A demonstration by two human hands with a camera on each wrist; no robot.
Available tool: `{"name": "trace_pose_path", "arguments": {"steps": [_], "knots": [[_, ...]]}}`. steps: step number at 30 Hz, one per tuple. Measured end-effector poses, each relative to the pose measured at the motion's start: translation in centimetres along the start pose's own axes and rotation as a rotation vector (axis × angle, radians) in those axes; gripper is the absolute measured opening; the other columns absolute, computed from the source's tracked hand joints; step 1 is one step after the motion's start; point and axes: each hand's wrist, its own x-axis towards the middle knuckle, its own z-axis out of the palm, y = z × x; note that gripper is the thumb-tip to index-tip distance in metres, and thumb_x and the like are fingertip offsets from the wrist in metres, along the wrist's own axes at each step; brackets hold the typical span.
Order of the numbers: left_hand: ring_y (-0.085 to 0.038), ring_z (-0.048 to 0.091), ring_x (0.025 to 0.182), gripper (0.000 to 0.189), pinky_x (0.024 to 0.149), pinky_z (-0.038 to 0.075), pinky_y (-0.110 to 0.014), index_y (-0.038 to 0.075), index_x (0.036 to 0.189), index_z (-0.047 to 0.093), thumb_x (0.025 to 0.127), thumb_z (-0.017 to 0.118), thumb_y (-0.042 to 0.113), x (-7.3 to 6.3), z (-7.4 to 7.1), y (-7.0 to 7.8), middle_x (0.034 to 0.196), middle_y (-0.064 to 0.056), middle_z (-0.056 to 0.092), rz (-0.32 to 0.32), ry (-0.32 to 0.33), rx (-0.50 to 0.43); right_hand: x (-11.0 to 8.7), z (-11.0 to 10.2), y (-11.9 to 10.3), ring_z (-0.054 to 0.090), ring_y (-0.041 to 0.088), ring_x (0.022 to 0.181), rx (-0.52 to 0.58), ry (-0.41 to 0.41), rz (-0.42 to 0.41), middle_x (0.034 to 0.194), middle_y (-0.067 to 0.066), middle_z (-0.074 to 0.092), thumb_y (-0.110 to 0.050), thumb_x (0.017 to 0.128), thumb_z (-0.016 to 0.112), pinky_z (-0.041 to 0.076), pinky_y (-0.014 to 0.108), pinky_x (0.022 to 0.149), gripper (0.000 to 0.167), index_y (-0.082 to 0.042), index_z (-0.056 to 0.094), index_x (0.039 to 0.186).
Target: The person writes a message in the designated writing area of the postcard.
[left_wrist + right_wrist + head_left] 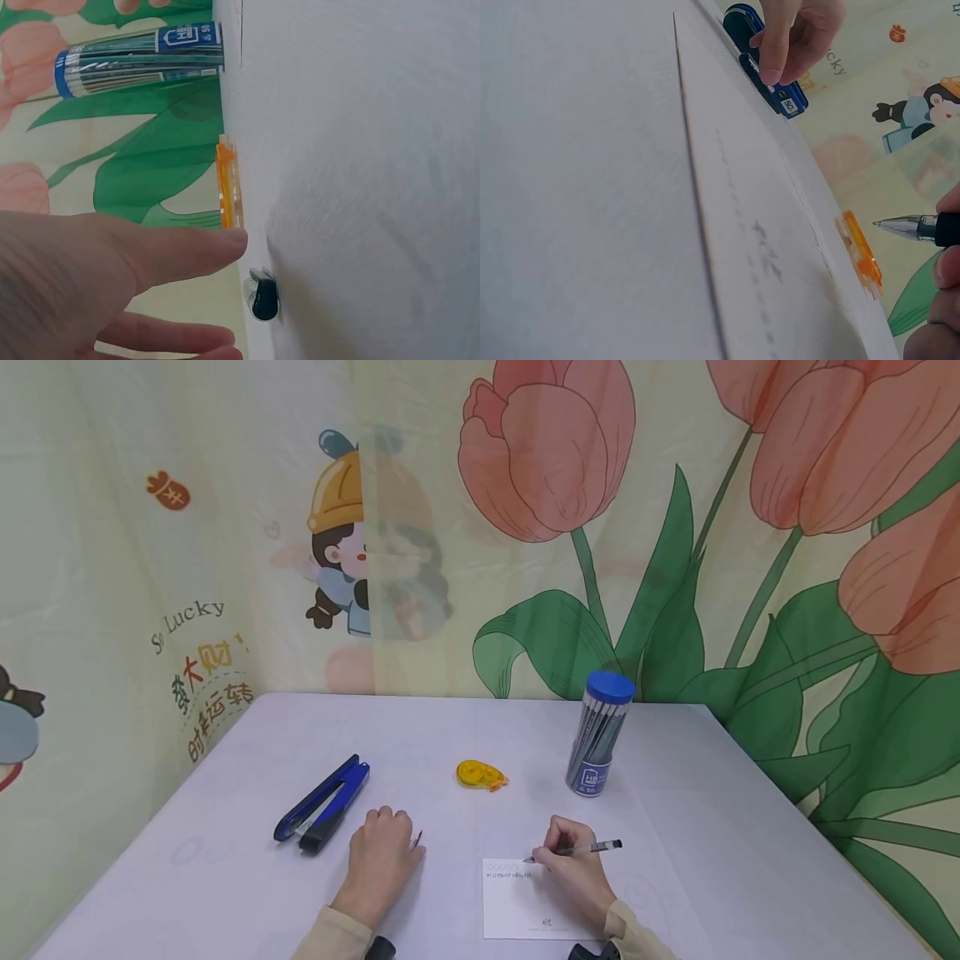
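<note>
In the head view my right hand (577, 864) pinches a gel pen (596, 847) with a clear barrel and dark end. Its tip is at the top of a white sheet of paper (517, 906), beside a short line of handwriting. The bare metal pen tip (900, 226) shows in the right wrist view. Just right of the stapler, my left hand (381, 860) is low over the table, its fingers relaxed. A small dark piece, like a pen cap (264, 298), lies by its fingertips; the hand does not grip it.
A blue stapler (324, 806) lies left of my left hand. Farther back are a yellow correction tape (480, 774) and a clear blue-lidded tub of pencils (600, 735). Patterned curtains (420, 527) hang behind the white table (225, 877).
</note>
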Motion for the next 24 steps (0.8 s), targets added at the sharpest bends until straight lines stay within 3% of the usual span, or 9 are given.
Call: {"name": "trace_pose_path", "arguments": {"steps": [11,24], "knots": [[-0.030,0.060,0.066,0.026,0.056,0.050,-0.044,-0.002,0.075,0.069,0.069,0.084,0.018,-0.04,-0.01,-0.29,0.068,-0.016,0.063,-0.072,-0.014,-0.054,0.02,0.00,-0.13,0.047,0.011,0.058,0.007,-0.006,0.005,0.063,0.002,0.050,0.012,0.069,0.062,0.037,0.019,0.056,0.019,-0.001,0.048,0.066],[-0.025,0.057,0.059,0.023,0.053,0.048,-0.040,-0.002,0.071,0.067,0.069,0.083,0.014,-0.06,-0.01,-0.19,0.062,-0.013,0.060,-0.092,-0.041,-0.064,-0.04,0.02,-0.06,0.047,0.010,0.058,-0.001,-0.016,-0.008,0.063,0.001,0.051,0.011,0.070,0.061,0.038,0.019,0.056,0.018,-0.001,0.048,0.065]]}}
